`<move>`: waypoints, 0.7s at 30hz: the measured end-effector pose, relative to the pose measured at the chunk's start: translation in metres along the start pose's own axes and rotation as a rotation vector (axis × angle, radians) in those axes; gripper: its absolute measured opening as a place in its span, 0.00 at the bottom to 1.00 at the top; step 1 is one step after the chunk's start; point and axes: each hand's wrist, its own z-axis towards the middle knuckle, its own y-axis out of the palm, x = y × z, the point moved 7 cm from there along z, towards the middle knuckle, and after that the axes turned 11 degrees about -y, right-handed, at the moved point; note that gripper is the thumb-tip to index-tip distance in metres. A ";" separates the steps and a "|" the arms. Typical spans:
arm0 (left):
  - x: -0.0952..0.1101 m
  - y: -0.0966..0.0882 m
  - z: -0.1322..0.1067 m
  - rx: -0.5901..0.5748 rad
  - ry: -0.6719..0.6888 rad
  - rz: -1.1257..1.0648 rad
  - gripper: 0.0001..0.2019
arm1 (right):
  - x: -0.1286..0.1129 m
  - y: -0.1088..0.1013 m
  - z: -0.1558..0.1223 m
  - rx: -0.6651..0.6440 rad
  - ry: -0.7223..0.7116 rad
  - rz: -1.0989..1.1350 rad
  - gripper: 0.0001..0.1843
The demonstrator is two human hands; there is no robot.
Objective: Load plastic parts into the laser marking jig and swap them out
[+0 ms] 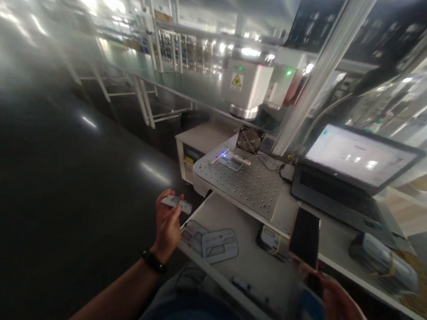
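Observation:
My left hand [168,228], a dark band on its wrist, is closed on a thin grey panel with cutouts [176,204], held left of the bench. Below and to the right, two similar flat panels [220,245] overlap on the lower shelf. My right hand [344,311] is at the lower right, smeared by motion. Beside its fingers is a blue object [311,313]; whether it is gripped I cannot tell. Just above that hand, a dark phone-like slab [305,236] extends over the bench edge.
Another panel [232,160] lies on the perforated plate [259,191] under a marking head with a warning label [247,83]. Behind it stands a small fan [250,140]. An open laptop [359,158] is at right, near a banded stack [386,262]. Another banded stack [272,239] sits on the shelf.

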 end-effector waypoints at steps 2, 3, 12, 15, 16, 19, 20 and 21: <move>-0.002 -0.001 -0.001 -0.006 0.017 0.003 0.25 | -0.042 0.040 0.008 -0.185 -0.135 0.207 0.12; -0.002 -0.001 -0.002 -0.011 0.026 0.000 0.25 | -0.061 0.061 0.008 -0.296 -0.170 0.294 0.12; 0.002 0.003 -0.006 -0.080 0.032 -0.039 0.27 | -0.128 0.179 0.024 -0.808 -0.243 0.260 0.24; -0.001 0.002 -0.007 -0.097 0.003 -0.038 0.28 | -0.139 0.200 0.036 -0.915 -0.388 0.252 0.35; -0.002 0.001 -0.008 -0.102 -0.006 -0.039 0.28 | -0.143 0.207 0.040 -0.956 -0.423 0.256 0.39; -0.003 0.001 -0.008 -0.118 -0.023 -0.047 0.30 | -0.159 0.221 0.048 -1.042 -0.516 0.282 0.46; -0.004 0.001 -0.008 -0.120 -0.024 -0.048 0.30 | -0.164 0.224 0.051 -1.048 -0.539 0.286 0.46; -0.004 0.001 -0.007 -0.120 -0.022 -0.048 0.30 | -0.169 0.226 0.055 -1.045 -0.556 0.286 0.46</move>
